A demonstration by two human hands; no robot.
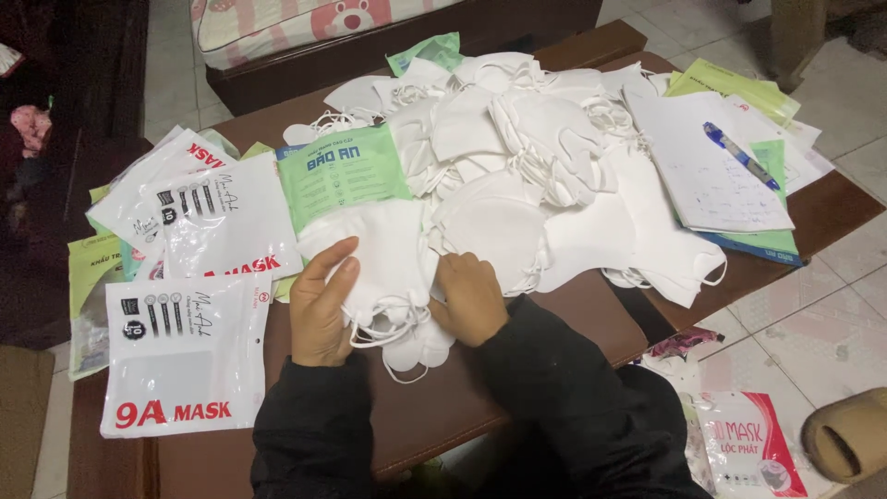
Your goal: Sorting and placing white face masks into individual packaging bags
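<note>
White masks [388,254], stacked, between both hands' fingers [325,277], seemingly gripped

The near edge of the brown table [554,342] is bare between and beside the two sleeves, giving open passage there. Ahead, a heap of white masks [527,157] covers the middle of the tabletop and blocks any low reach forward. To the left, flat mask packets [185,360] lie overlapping, with a green packet [342,176] against the heap. To the right, a sheet of paper [702,176] carrying a blue pen [739,155] occupies the far corner.
</note>
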